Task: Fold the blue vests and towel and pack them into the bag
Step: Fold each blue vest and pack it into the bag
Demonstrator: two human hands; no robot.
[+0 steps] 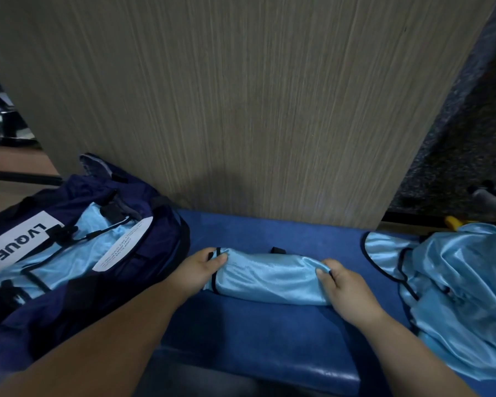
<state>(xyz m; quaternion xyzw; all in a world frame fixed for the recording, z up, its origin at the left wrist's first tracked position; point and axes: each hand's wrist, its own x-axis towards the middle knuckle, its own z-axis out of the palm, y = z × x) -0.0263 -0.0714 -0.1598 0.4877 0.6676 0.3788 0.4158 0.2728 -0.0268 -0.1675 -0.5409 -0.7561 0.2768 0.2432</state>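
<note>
A light blue vest [269, 276] with black trim lies folded into a narrow bundle on the blue bench [264, 339]. My left hand [201, 270] grips its left end, thumb on top. At its right end, my right hand [344, 285] pinches the fabric. A dark navy bag [69, 282] with a white LVQUE label lies open at the left, with light blue fabric [63, 259] inside it. A loose heap of light blue vests [453, 287] lies crumpled at the right of the bench.
A tall wood-grain panel [241, 104] stands right behind the bench. Dark speckled floor [464, 138] and a grey bar with a yellow part [453, 222] show at the far right. The bench's front edge [269, 371] runs close below my arms.
</note>
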